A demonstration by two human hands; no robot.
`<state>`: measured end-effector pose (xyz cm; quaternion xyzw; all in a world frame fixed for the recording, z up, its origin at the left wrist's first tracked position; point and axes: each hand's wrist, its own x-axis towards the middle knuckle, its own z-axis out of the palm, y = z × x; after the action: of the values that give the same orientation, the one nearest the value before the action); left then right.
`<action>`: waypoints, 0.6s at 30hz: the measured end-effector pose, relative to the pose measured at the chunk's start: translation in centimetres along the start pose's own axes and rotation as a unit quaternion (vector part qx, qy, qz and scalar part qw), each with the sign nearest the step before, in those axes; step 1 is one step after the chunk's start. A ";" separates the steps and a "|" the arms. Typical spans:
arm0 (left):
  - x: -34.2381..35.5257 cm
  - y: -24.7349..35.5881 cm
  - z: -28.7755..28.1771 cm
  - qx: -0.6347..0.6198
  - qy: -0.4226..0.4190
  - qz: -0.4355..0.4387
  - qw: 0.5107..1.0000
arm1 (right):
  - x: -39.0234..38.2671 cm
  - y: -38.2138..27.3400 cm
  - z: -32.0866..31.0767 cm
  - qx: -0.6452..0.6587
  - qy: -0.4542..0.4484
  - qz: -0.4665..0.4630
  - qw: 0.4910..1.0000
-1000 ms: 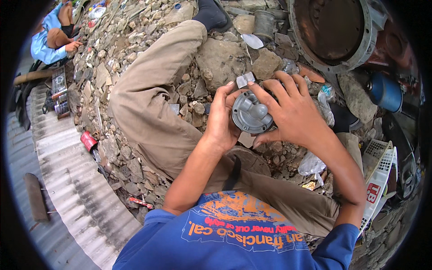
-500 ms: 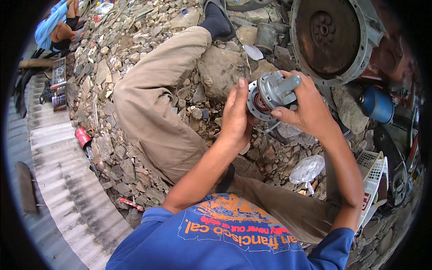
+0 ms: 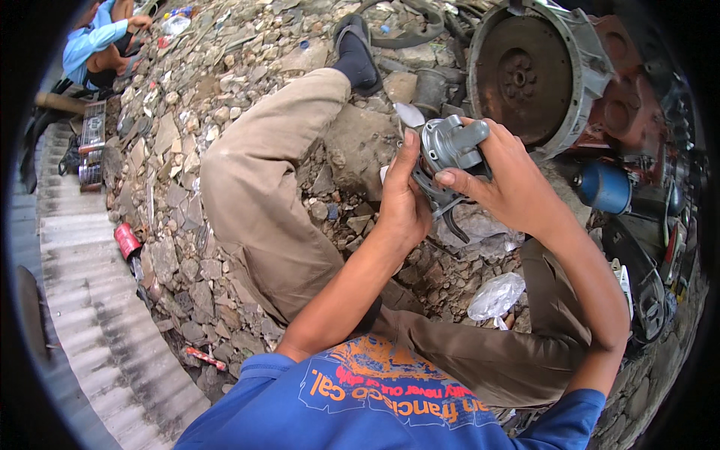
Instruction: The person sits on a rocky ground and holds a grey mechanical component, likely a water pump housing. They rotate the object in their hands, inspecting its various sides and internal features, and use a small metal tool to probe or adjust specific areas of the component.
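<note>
Both hands hold a grey metal pump-like housing (image 3: 448, 144) with a round flange and a blunt knob on top. My left hand (image 3: 403, 199) is closed on the lower flanged side, its thumb pointing up along the edge. My right hand (image 3: 510, 176) grips the upper part, thumb pressed on the near side and fingers curled over the far side. Below the housing a dark curved lever (image 3: 454, 226) sticks out. The inside of the housing and most of my left fingertips are hidden.
A large round bell housing (image 3: 517, 75) stands at the far right, beside a blue cylinder (image 3: 604, 187). A clear plastic bag (image 3: 496, 296) lies on the rubble near my leg. Corrugated sheets (image 3: 82, 262) run along the left, near a red can (image 3: 127, 239). Another person (image 3: 101, 45) sits far left.
The housing has turned in my hands: the reddish ring inside its flange no longer shows, and the curved lever now does. The whole view has shifted slightly.
</note>
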<state>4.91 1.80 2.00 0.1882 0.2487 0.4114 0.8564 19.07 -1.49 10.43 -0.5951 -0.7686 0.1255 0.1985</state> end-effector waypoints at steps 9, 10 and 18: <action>3.1 -0.8 -0.1 0.003 -0.108 0.024 0.994 | 0.0 -0.5 -4.5 -0.063 0.010 -0.004 0.998; 3.2 -0.8 -0.1 -0.021 -0.128 0.033 0.991 | 0.0 -0.7 -4.7 -0.067 0.018 -0.005 0.998; 3.2 -2.9 -2.2 -0.110 -0.165 -0.005 0.980 | -1.4 -1.6 -2.6 -0.123 -0.012 0.016 0.992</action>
<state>7.13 2.89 -2.14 0.1566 0.0579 0.3955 0.9032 19.20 -3.33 13.20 -0.6260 -0.7707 0.0400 0.1122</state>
